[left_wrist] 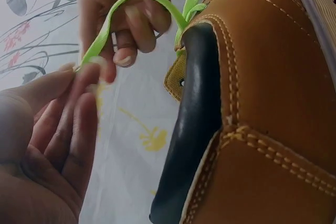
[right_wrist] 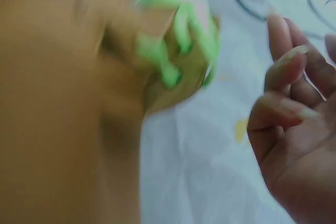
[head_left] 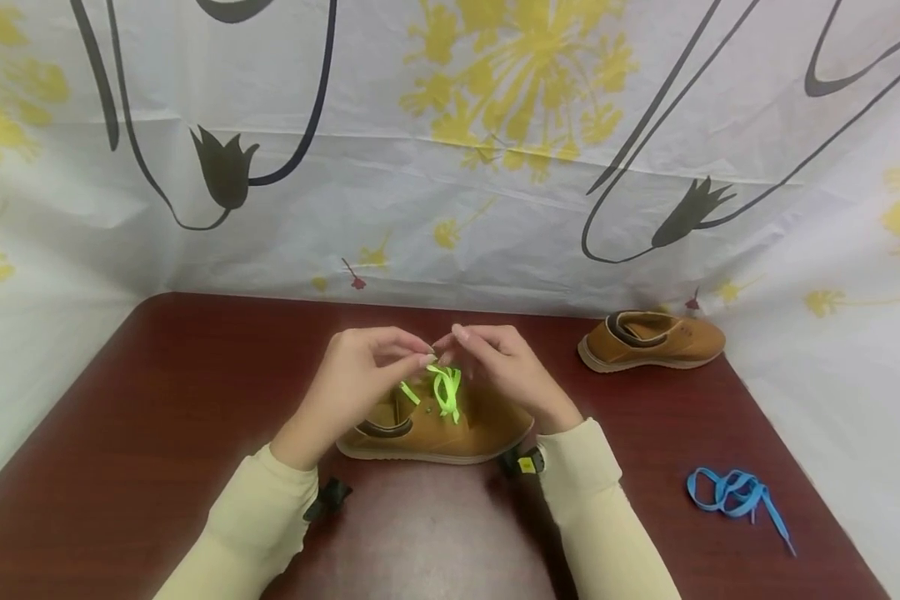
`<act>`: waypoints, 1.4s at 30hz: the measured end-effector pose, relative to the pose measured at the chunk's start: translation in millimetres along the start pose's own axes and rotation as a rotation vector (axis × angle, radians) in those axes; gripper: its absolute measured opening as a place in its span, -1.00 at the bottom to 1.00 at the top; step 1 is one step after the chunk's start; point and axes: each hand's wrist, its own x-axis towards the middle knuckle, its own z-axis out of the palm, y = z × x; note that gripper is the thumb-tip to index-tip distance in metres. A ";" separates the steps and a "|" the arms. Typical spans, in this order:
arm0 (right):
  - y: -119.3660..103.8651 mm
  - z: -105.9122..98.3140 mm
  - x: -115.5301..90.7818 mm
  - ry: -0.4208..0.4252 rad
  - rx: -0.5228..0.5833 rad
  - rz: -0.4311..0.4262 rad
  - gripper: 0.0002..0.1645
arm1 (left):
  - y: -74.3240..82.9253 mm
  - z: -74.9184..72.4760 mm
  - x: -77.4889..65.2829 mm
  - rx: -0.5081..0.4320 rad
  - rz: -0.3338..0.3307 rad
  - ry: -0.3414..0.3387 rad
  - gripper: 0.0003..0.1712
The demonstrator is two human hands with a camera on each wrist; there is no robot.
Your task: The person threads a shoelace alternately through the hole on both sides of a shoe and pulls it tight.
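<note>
A tan leather shoe (head_left: 420,440) lies on the table between both hands, its toe pointing right. A neon green shoelace (head_left: 447,392) is threaded through its upper part. Above the shoe's opening, my left hand (head_left: 352,375) pinches one end of this lace between thumb and fingertips. From there the lace arcs back to the eyelets in the left wrist view, beside the dark padded collar (left_wrist: 191,93). My right hand (head_left: 513,371) hovers close to the left fingertips. In the right wrist view its fingers (right_wrist: 281,72) are loosely bent, with no lace visible between them.
Another tan shoe (head_left: 652,342), without a visible lace, stands at the table's back right. A loose blue shoelace (head_left: 735,493) lies on the right side of the dark red table (head_left: 195,417). A patterned white sheet (head_left: 390,200) hangs behind and at both sides.
</note>
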 end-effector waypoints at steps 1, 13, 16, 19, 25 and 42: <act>-3.4 2.4 -0.2 -0.033 0.012 0.014 -0.53 | 0.9 0.3 -0.5 0.002 0.009 0.004 -0.91; 3.4 8.9 -1.4 -0.317 0.387 0.047 -0.60 | 4.8 3.4 -4.9 -0.009 0.057 0.003 -0.93; 4.3 8.9 -0.7 -0.294 0.379 0.046 -0.65 | 6.1 2.6 -4.9 0.052 0.082 0.009 -0.90; 3.5 8.2 -0.3 -0.252 0.343 0.048 -0.68 | 8.2 1.0 -5.5 0.168 0.077 0.002 -0.82; 1.6 6.0 -0.8 -0.104 0.229 0.070 -0.69 | 11.9 -0.7 -10.3 0.451 -0.062 -0.144 -0.81; 8.1 3.0 2.4 -0.074 -0.209 0.033 -0.88 | 3.2 16.0 -10.6 0.554 -0.086 -0.307 -0.86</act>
